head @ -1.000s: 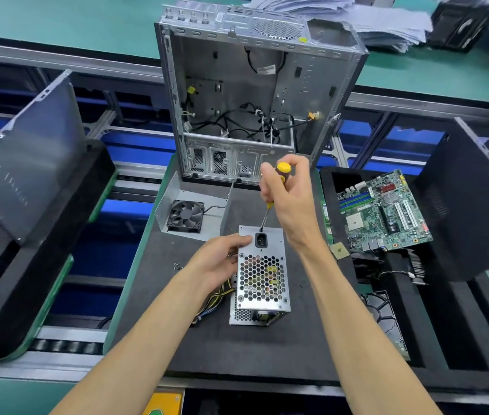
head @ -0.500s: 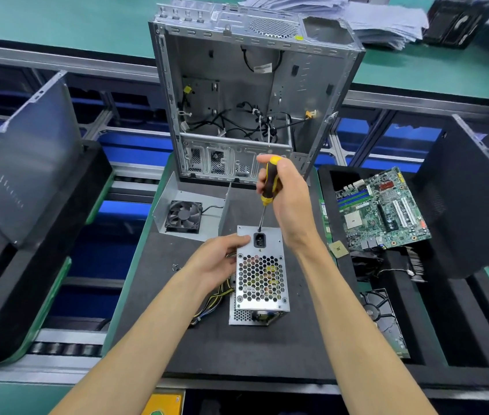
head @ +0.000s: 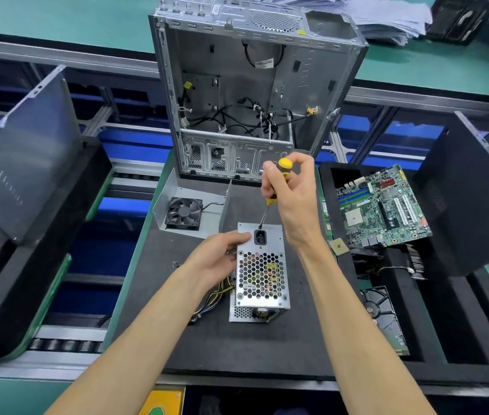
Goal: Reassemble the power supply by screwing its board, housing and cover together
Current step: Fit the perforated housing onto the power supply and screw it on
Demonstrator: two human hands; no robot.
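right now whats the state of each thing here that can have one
power supply: upright on end, cover on
screwdriver: tip on the supply's top edge
right hand: grips the screwdriver
left hand: steadies the supply
computer case: open, side panel off
fan: lying loose, still
motherboard: out of case

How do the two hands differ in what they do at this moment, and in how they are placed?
The right hand grips the yellow screwdriver from above, fingers curled round its handle; the left hand holds the power supply at its left side. The right hand is raised above the power supply; the left hand lies low beside it. Both serve the same screw, just above the power socket.
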